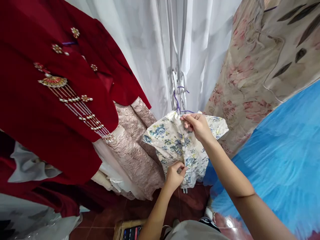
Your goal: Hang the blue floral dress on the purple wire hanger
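A small cream blouse with blue and yellow flowers (172,141) hangs in front of me on a purple wire hanger (177,101). My right hand (196,125) is closed on the blouse near its neckline, thumb and forefinger together on the cloth. Lower on the front, my left hand (175,175) pinches the edge of the front opening. Between the two hands the front edge runs nearly straight down. Any small fastener under my fingertips is too small to make out.
White hanging hooks (183,81) hold the hanger before a white curtain (140,43). On the left are a red velvet jacket (75,133) with beaded brooches and a pink brocade garment (140,160). A floral beige dress (240,73) and blue tulle (280,160) hang right. A box (118,230) stands below.
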Tool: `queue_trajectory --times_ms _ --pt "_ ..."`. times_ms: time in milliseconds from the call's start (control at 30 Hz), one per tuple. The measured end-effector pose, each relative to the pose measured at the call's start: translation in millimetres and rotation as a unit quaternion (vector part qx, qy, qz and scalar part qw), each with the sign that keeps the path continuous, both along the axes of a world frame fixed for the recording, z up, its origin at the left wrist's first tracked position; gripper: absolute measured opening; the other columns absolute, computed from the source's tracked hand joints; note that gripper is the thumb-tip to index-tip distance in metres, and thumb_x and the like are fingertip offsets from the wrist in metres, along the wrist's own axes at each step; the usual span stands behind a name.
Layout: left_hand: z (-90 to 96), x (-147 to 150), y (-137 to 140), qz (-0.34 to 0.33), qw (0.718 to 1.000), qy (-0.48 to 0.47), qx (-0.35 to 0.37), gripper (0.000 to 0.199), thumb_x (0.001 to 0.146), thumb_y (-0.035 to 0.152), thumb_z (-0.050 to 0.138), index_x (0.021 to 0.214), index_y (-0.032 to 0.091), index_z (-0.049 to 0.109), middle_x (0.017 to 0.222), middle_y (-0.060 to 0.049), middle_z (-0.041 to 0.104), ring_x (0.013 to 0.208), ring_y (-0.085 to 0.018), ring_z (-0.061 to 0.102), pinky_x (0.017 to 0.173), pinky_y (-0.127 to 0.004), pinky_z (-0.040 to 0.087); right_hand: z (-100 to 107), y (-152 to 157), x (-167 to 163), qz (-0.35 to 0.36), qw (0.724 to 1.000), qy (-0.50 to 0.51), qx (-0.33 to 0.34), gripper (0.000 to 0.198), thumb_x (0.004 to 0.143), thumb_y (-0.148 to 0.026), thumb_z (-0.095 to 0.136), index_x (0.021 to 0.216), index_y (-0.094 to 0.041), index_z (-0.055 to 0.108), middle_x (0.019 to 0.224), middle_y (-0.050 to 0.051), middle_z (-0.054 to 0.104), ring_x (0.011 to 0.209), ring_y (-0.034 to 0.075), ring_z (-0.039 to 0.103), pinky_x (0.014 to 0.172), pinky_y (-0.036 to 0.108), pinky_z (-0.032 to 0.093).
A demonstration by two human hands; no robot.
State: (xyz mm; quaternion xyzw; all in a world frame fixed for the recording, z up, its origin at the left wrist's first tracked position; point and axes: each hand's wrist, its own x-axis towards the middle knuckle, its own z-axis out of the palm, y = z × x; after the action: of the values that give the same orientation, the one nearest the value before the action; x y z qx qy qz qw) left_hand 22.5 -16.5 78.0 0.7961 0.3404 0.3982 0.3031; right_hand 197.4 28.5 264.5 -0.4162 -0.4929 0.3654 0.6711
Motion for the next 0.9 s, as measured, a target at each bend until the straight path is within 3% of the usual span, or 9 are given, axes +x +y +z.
queue_trajectory --times_ms 100,167,233,333,433,567,700,800,900 --pt "45.0 2.5 22.5 0.047 0.992 -0.071 0.094 0.018 0.095 0.026 0.060 0.109 0.021 0.069 0.108 -0.010 0.071 0.098 -0.023 0.068 0.083 -0.037 0.056 0.2 -7.0 -1.5 0.017 1.000 -0.019 -0.017 0.031 0.084 -0.044 0.067 0.069 -0.017 0.066 0.049 -0.002 0.057 0.039 0.008 0.039 0.038 0.021 0.029" --pt "89.1 5.1 43.4 0.074 0.978 -0.105 0.167 0.034 0.101 0.025 0.049 0.133 0.023 0.059 0.129 -0.012 0.065 0.104 -0.022 0.067 0.083 -0.037 0.058 -5.6 -15.4 -1.1 0.016 0.999 -0.030 -0.024 0.029 0.084 -0.044 0.066 0.073 -0.017 0.066 0.046 -0.003 0.055 0.038 0.008 0.040 0.039 0.022 0.030" --pt "135.6 9.3 65.2 0.047 0.972 -0.069 0.220 0.039 0.103 0.024 0.043 0.140 0.025 0.054 0.135 -0.012 0.062 0.107 -0.020 0.066 0.086 -0.035 0.057 -9.3 -21.1 1.6 0.007 0.999 -0.046 -0.020 0.029 0.085 -0.044 0.065 0.072 -0.018 0.064 0.045 -0.004 0.054 0.038 0.009 0.041 0.040 0.022 0.032" --pt "191.1 20.3 91.4 -0.037 0.957 0.066 0.281 0.025 0.103 0.024 0.046 0.118 0.023 0.067 0.110 -0.006 0.071 0.094 -0.017 0.068 0.082 -0.031 0.055 -9.9 -19.7 6.4 -0.009 0.997 -0.080 -0.009 0.032 0.086 -0.047 0.064 0.072 -0.019 0.062 0.045 -0.004 0.054 0.039 0.009 0.041 0.042 0.023 0.032" --pt "219.3 33.0 103.8 -0.068 0.930 0.139 0.335 0.020 0.101 0.023 0.050 0.097 0.019 0.069 0.092 -0.003 0.070 0.082 -0.015 0.066 0.073 -0.028 0.051 -15.4 -8.8 5.2 -0.030 0.995 -0.091 -0.001 0.031 0.087 -0.046 0.063 0.071 -0.019 0.059 0.046 -0.005 0.053 0.040 0.009 0.040 0.043 0.023 0.031" --pt "229.7 26.3 114.7 -0.033 0.918 0.102 0.381 0.020 0.102 0.020 0.048 0.096 0.017 0.067 0.090 -0.005 0.069 0.081 -0.015 0.064 0.072 -0.029 0.050 -47.8 -2.0 -8.1 -0.045 0.996 -0.077 -0.020 0.029 0.085 -0.039 0.061 0.064 -0.022 0.051 0.045 -0.005 0.050 0.040 0.009 0.040 0.046 0.023 0.031" --pt "222.8 -33.3 145.3 0.094 0.926 0.009 0.365 0.020 0.102 0.026 0.051 0.095 0.017 0.068 0.093 -0.004 0.070 0.088 -0.015 0.063 0.082 -0.029 0.050 -100.6 -26.2 -23.9 -0.010 0.991 -0.105 -0.077 0.031 0.083 -0.038 0.061 0.061 -0.023 0.045 0.045 -0.006 0.044 0.043 0.010 0.038 0.046 0.024 0.027" --pt "199.2 -95.2 169.2 0.151 0.942 -0.017 0.299 0.029 0.101 0.041 0.054 0.094 0.016 0.068 0.092 -0.001 0.069 0.088 -0.013 0.061 0.084 -0.027 0.050 -134.3 -51.9 -36.3 0.017 0.986 -0.118 -0.118 0.036 0.082 -0.037 0.060 0.054 -0.023 0.042 0.045 -0.006 0.042 0.043 0.009 0.035 0.047 0.025 0.026" --pt "160.3 -138.3 171.5 0.187 0.945 -0.037 0.265 0.047 0.100 0.058 0.047 0.092 0.015 0.064 0.085 0.001 0.066 0.080 -0.010 0.059 0.075 -0.023 0.050 -156.7 -66.2 -48.4 0.066 0.983 -0.098 -0.138 0.029 0.080 -0.034 0.062 0.058 -0.022 0.047 0.047 -0.006 0.045 0.044 0.010 0.038 0.048 0.024 0.029"
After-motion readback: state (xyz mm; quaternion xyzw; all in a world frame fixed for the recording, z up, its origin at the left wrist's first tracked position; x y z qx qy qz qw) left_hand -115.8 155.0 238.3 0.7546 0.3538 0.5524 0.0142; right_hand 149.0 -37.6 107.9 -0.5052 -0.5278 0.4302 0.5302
